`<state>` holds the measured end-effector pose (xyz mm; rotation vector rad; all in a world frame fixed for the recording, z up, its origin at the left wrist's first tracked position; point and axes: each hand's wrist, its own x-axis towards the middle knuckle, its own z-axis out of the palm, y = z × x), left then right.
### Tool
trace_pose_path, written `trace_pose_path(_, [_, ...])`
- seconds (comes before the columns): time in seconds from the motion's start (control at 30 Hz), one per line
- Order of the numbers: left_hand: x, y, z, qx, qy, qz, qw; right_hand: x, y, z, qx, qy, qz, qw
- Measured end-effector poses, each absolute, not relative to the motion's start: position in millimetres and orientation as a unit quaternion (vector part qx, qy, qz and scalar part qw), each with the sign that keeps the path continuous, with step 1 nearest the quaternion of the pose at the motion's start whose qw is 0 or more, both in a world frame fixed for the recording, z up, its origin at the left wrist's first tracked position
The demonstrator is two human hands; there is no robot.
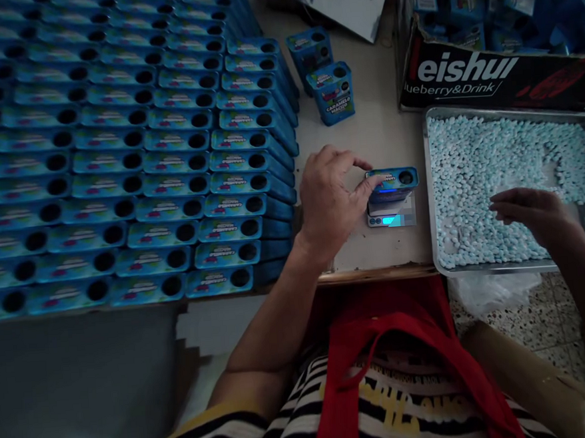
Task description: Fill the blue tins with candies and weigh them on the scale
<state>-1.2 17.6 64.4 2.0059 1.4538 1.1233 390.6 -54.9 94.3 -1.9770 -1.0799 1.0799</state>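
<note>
My left hand (329, 193) grips the left end of a blue candy tin (394, 180) between thumb and fingers. The tin has a round dark hole in its top and is on a small digital scale (377, 221) with a lit blue display. Over a metal tray (433, 189) of pale green and white candies (483, 159), my right hand (535, 214) has its fingers pressed together. Whatever those fingers may hold is hidden.
Rows of blue tins (133, 160) with holes on top fill the left of the table. Two more tins (332, 95) stand behind the scale. At the back right, a black cardboard box (493, 75) contains several blue tins. The table's front edge (376, 275) lies near my body.
</note>
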Motion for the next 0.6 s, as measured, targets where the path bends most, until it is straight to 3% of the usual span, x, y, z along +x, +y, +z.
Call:
trace_pose_path(0.23, [5.4, 20.0, 65.2, 0.733, 0.551, 0.371, 0.148, 396.5, -58.4, 100.6, -0.73, -0.413, 0.422, 0.345])
trace_pose_path(0.6, [0.9, 24.5, 61.6, 0.728, 0.55, 0.373, 0.169, 397.6, -55.4, 91.2, -0.719, -0.419, 0.424, 0.357])
